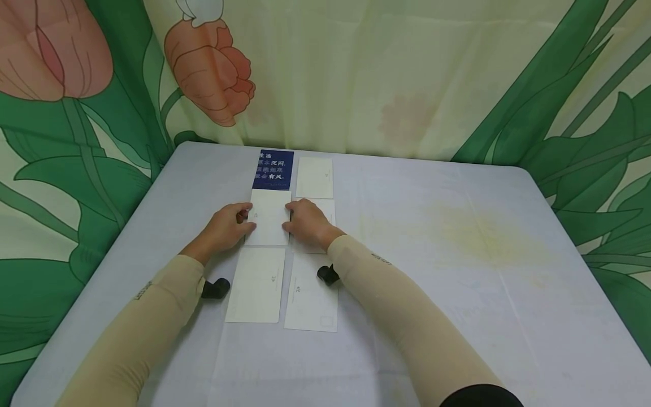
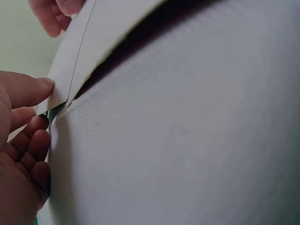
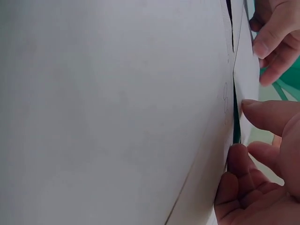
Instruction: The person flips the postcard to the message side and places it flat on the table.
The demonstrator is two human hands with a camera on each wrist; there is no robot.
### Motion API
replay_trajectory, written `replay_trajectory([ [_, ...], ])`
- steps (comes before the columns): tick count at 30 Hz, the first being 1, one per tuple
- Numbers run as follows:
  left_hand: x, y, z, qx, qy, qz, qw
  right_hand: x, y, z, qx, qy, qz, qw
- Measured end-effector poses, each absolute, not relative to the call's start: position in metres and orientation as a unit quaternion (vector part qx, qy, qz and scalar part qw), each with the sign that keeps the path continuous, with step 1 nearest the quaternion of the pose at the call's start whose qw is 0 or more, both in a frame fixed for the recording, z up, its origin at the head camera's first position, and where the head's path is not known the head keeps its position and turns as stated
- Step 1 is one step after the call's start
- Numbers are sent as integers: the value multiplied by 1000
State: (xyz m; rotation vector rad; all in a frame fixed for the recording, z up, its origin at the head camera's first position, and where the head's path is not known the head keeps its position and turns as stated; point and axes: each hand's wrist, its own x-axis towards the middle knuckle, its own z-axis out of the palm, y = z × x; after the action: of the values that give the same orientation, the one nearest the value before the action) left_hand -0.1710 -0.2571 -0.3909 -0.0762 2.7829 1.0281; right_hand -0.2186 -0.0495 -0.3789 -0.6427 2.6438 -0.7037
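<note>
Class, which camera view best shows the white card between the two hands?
The head view: the white card shows there almost whole, from above. Each wrist view shows only a narrow, slanting part.

left hand (image 2: pixel 21 159) pinches white card (image 2: pixel 65 70) | right hand (image 2: pixel 54 16) above, cropped | dark gap (image 2: pixel 136 35) rightward

Tabletop (image 1: pixel 402 339) pale, faintly creased, yellowish stain (image 1: pixel 478 232) on right half. On left half, two columns of cards. Left column, far to near: dark-blue card (image 1: pixel 273 170) with white lettering, middle-left white card (image 1: pixel 270 217), near-left white card (image 1: pixel 254 285). Right column: far-right white card (image 1: pixel 314 178), middle-right white card (image 1: pixel 327 208) partly hidden, near-right white card (image 1: pixel 307 294). Narrow gap between columns.
</note>
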Motion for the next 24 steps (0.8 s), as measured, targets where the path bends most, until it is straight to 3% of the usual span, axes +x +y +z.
replay_trajectory([
  [24,-170,-262,-392,20,940,321,109,-220,-48,-382,-258,918,-251,170],
])
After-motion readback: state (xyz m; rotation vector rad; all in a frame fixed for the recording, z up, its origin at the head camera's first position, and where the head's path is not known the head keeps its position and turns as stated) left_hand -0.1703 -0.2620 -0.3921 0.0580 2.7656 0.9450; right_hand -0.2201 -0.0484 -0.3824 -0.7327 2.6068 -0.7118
